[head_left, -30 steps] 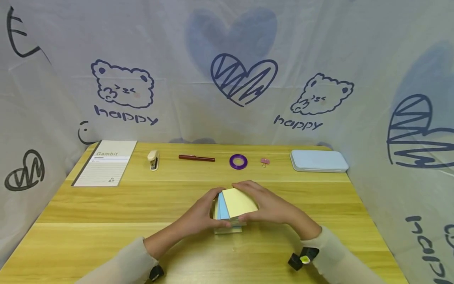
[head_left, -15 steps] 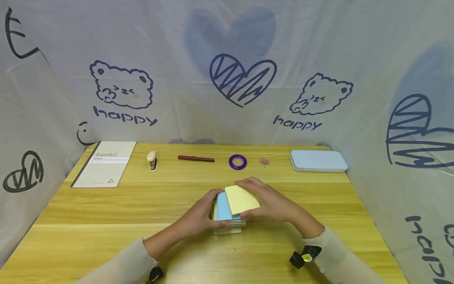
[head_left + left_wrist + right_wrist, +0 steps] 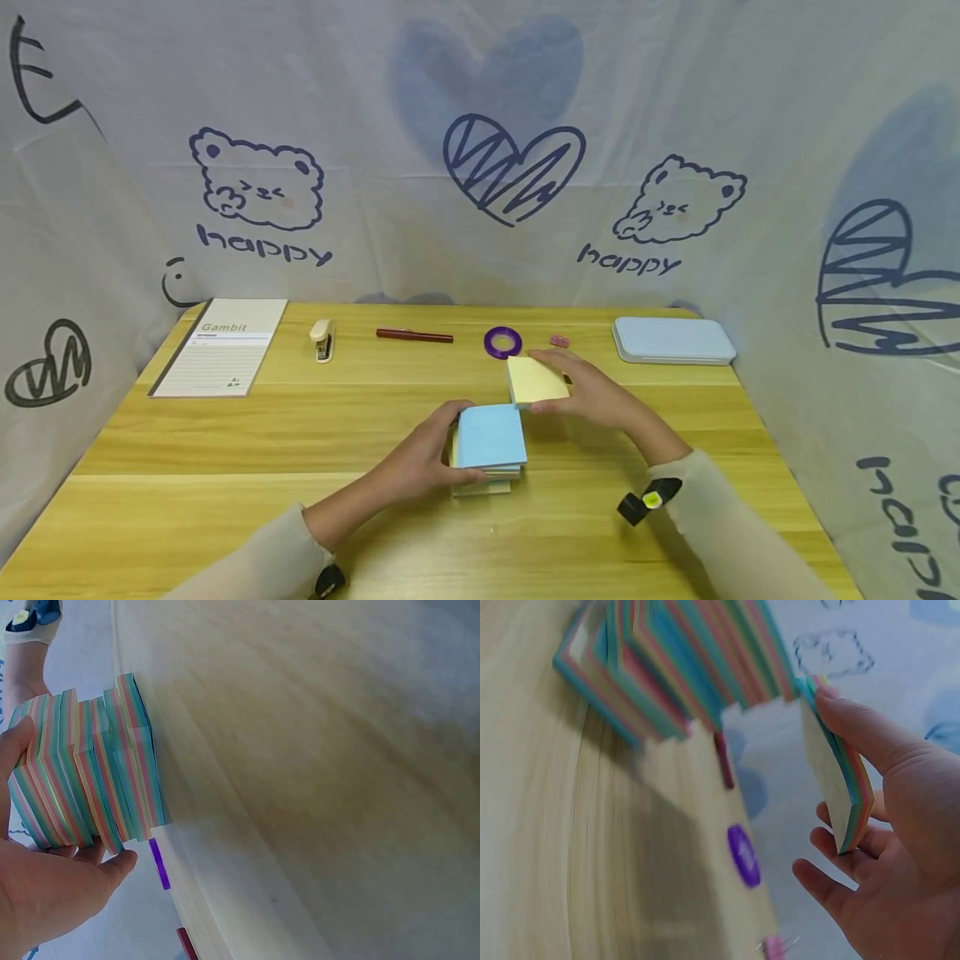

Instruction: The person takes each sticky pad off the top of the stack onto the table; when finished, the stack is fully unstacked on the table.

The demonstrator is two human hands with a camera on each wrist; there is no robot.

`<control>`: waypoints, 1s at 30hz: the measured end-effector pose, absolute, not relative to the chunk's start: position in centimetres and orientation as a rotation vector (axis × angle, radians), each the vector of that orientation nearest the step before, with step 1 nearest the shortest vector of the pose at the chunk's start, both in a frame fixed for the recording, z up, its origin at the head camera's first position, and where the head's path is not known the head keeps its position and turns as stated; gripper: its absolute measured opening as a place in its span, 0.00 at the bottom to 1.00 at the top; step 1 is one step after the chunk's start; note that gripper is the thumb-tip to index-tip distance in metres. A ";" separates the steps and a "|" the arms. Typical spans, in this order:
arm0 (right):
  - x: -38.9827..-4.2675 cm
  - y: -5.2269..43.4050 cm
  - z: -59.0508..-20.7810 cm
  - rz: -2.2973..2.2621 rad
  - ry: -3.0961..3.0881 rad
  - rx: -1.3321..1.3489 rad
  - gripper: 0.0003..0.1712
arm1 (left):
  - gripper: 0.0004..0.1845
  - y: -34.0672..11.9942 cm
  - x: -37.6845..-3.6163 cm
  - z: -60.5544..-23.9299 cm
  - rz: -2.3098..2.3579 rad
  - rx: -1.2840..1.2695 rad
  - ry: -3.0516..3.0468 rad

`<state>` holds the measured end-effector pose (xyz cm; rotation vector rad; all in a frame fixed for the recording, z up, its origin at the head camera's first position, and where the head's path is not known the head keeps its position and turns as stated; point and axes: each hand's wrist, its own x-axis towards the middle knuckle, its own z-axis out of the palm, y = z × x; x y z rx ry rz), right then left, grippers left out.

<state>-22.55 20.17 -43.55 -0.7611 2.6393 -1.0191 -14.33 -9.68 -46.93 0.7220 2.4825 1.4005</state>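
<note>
A block of multicoloured sticky notes (image 3: 489,446) with a blue top sheet sits on the wooden table (image 3: 225,450) near its middle; its striped side shows in the left wrist view (image 3: 90,787) and in the right wrist view (image 3: 667,667). My left hand (image 3: 423,454) grips the block's left side. My right hand (image 3: 592,392) holds a thinner wad of notes (image 3: 536,382) with a yellow top, lifted off and just behind and right of the block; the wad's edge shows between thumb and fingers (image 3: 840,780).
Along the table's back edge lie a notebook (image 3: 223,343), a small stapler (image 3: 323,338), a dark red pen (image 3: 415,336), a purple tape ring (image 3: 502,342), a pink clip (image 3: 558,340) and a light blue case (image 3: 672,340). Printed cloth walls enclose three sides.
My right hand has lifted the yellow-topped wad off the block and carried it back and to the right, baring the blue sheet. My left hand has stayed on the block.
</note>
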 end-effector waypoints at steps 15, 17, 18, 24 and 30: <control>-26.4 21.2 -49.6 -1.056 2.623 -0.642 0.55 | 0.50 -9.6 -14.1 -46.8 1.370 0.689 2.504; -26.3 21.1 -50.1 -1.051 2.628 -0.641 0.55 | 0.49 -9.6 -14.1 -46.8 1.370 0.683 2.500; -26.2 21.0 -50.4 -1.037 2.641 -0.648 0.55 | 0.50 -9.6 -14.1 -46.7 1.370 0.679 2.498; -25.9 20.5 -50.9 -0.919 2.736 -0.714 0.56 | 0.49 -9.7 -14.2 -46.7 1.378 0.687 2.496; -25.7 20.3 -50.9 -0.901 2.750 -0.681 0.57 | 0.49 -9.7 -14.3 -46.8 1.378 0.680 2.484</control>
